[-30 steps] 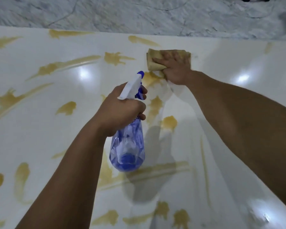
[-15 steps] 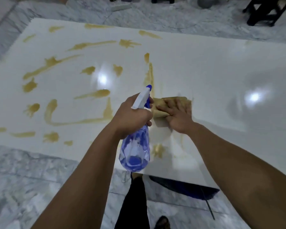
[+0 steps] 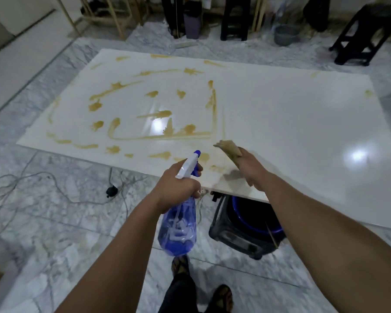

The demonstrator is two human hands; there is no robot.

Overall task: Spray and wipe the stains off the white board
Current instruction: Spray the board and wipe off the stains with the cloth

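Now the cloth [image 3: 229,150] is up off the white board [image 3: 291,123]; a moment ago my right hand [image 3: 251,169] was pressing it flat on the board. I have also stepped back, so I see the whole board lying on the marble floor [image 3: 54,218].

My right hand holds the cloth bunched in its fingers, just above the near edge of the board. My left hand [image 3: 178,186] is wrapped tight around the neck of the blue spray bottle [image 3: 178,231]. The bottle hangs over the floor, just off the near edge, with its nozzle pointing at the board.

Yellow-brown stains [image 3: 158,114] cover the left half of the board, out to the left edge and the far left corner. The right half looks mostly clean and shiny.

A dark bin [image 3: 242,224] sits on the floor, partly under the near edge. Thin cables [image 3: 32,184] lie on the floor to the left.
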